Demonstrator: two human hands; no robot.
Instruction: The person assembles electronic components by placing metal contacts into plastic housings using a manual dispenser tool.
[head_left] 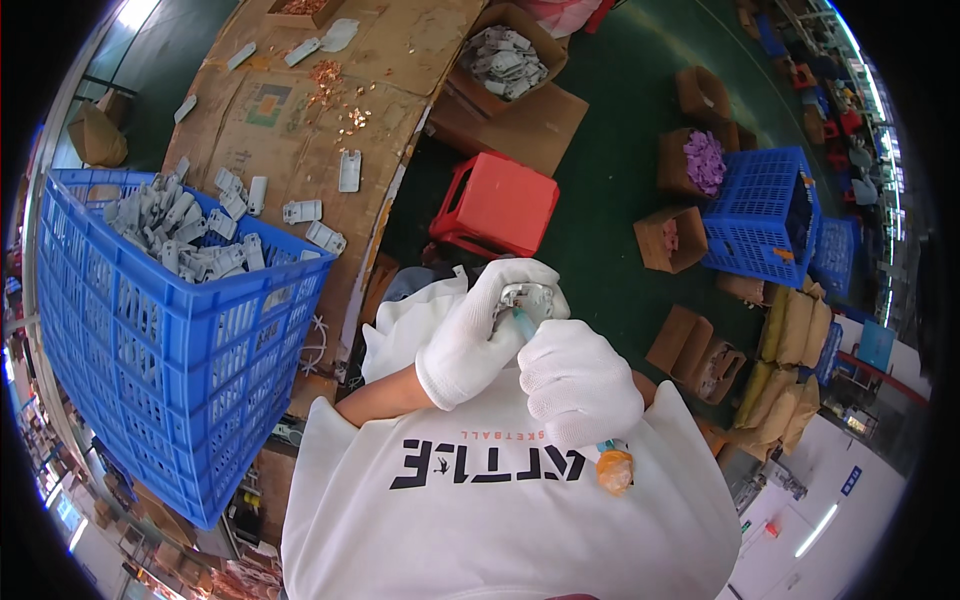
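Note:
In front of my chest, my left hand (470,340), in a white knit glove, is closed around a small white plastic housing (528,297) with its hollow side showing. My right hand (580,378), gloved too, makes a fist around a slim teal hand tool (523,322). One end of the tool reaches the housing; its orange wrapped end (615,470) sticks out below the fist. Whether its tip touches the housing, and what kind of tip it is, I cannot tell. Similar housings (349,171) lie on the cardboard-covered table (225,135) at the left.
A blue crate (170,340) heaped with white housings stands close at my left. Small copper-coloured pieces (325,85) are scattered on the table. Ahead are a red stool (497,205) and a carton (545,125) near more white parts. Blue crates (760,215) and cartons (670,240) stand at the right.

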